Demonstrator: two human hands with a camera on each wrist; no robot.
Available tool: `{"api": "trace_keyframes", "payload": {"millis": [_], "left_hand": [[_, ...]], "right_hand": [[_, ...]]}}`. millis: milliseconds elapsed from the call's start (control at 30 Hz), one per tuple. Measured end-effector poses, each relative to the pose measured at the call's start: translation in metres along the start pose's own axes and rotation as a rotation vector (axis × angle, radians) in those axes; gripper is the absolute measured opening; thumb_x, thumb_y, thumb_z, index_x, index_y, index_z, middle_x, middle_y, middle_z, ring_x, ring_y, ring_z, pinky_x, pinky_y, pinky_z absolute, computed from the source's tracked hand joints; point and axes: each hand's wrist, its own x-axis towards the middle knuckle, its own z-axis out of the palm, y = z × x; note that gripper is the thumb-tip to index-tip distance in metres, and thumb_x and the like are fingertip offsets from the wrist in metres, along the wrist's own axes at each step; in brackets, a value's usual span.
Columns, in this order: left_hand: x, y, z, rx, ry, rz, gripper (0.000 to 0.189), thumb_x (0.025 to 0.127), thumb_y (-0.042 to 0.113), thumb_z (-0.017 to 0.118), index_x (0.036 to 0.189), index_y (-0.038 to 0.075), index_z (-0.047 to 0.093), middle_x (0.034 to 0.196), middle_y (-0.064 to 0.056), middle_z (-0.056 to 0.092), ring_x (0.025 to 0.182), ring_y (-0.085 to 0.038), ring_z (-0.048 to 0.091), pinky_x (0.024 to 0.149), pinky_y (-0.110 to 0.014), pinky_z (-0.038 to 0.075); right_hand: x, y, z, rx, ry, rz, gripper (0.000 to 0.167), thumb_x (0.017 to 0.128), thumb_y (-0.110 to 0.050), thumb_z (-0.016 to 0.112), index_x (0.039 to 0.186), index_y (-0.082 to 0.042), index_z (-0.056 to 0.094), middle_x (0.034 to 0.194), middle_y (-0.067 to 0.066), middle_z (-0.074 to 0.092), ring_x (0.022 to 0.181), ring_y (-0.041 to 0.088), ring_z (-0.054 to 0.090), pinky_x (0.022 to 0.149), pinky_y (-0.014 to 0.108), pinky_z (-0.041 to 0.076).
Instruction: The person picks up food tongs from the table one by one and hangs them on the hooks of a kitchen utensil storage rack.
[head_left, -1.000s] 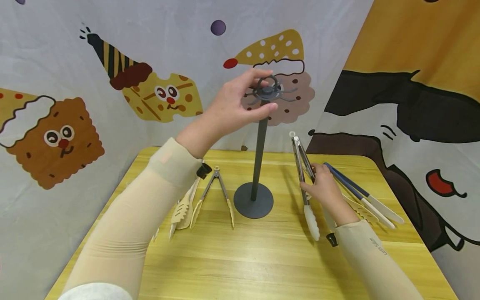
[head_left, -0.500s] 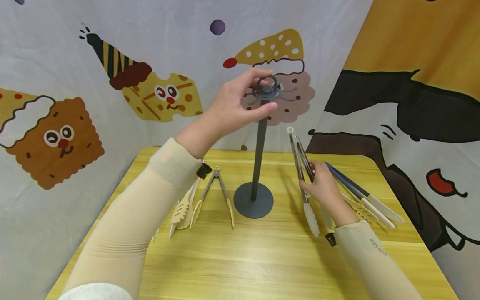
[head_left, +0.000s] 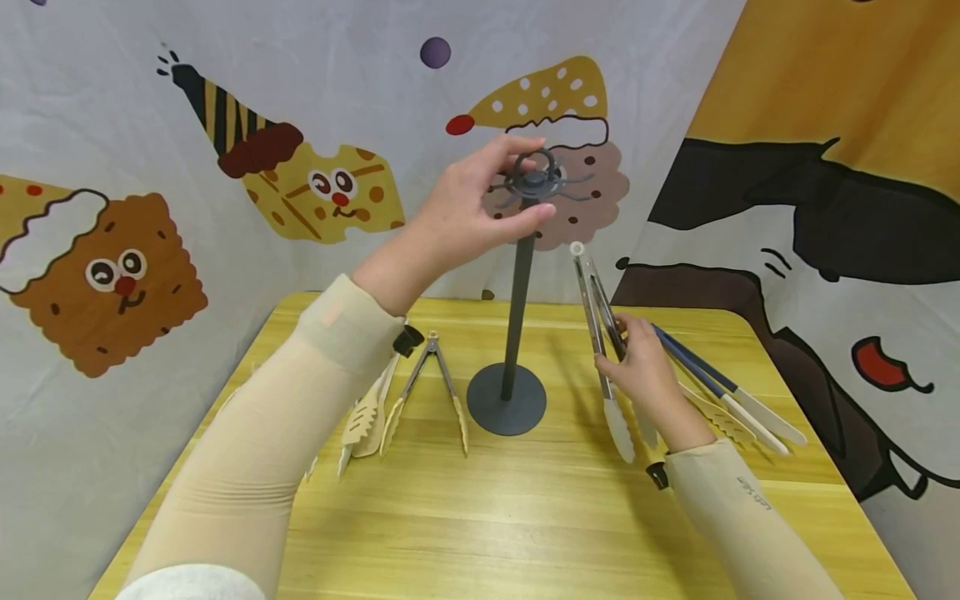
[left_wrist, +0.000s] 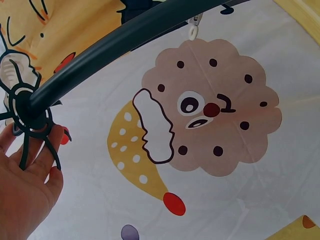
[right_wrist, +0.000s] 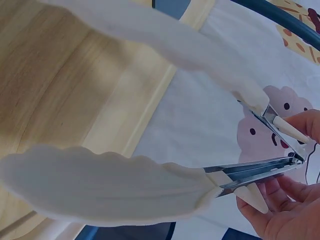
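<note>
A dark grey utensil stand (head_left: 519, 317) rises from a round base, with curved hooks and a ring at its top. My left hand (head_left: 465, 200) holds that hooked top between thumb and fingers; the left wrist view shows fingers (left_wrist: 49, 152) behind the hooks. To the stand's right, my right hand (head_left: 651, 375) grips steel tongs (head_left: 592, 308) with white scalloped tips. They are raised off the table, tips downward and spread apart, their hanging loop uppermost. In the right wrist view, thumb and fingers hold the two arms of the tongs (right_wrist: 115, 185) near the hinge.
Small tongs (head_left: 412, 383) with cream tips lie spread left of the base. Cream utensils, including a slotted turner (head_left: 362, 421), lie farther left. Right of my right hand are blue-handled tongs (head_left: 697, 362) and a cream slotted utensil (head_left: 723, 417). A printed cloth (head_left: 360, 67) hangs behind the wooden table (head_left: 525, 525).
My right hand has lifted the white-tipped tongs slightly and shifted them a little left toward the stand. My left hand has stayed on the stand's top.
</note>
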Motion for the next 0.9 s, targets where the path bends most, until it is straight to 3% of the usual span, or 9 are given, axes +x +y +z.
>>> {"api": "trace_keyframes", "payload": {"millis": [567,900], "left_hand": [[0.000,0.001,0.001,0.004,0.010,-0.002,0.063,0.084,0.045,0.065,0.139,0.022,0.043,0.125,0.005,0.058,0.113,-0.002,0.053,0.091,-0.023,0.043],[0.001,0.001,0.002,0.000,0.020,0.010,0.064,0.084,0.044,0.065,0.139,0.019,0.044,0.125,0.004,0.058,0.112,-0.003,0.054,0.091,-0.023,0.043]], "right_hand": [[-0.001,-0.009,-0.004,-0.001,0.091,-0.095,0.065,0.079,-0.016,0.070,0.136,0.001,0.043,0.109,0.016,0.051,0.091,0.029,0.052,0.068,0.038,0.046],[-0.004,-0.017,-0.007,-0.002,0.130,-0.109,0.063,0.079,-0.015,0.071,0.134,-0.003,0.044,0.111,0.014,0.050,0.092,0.028,0.050,0.066,0.038,0.044]]}}
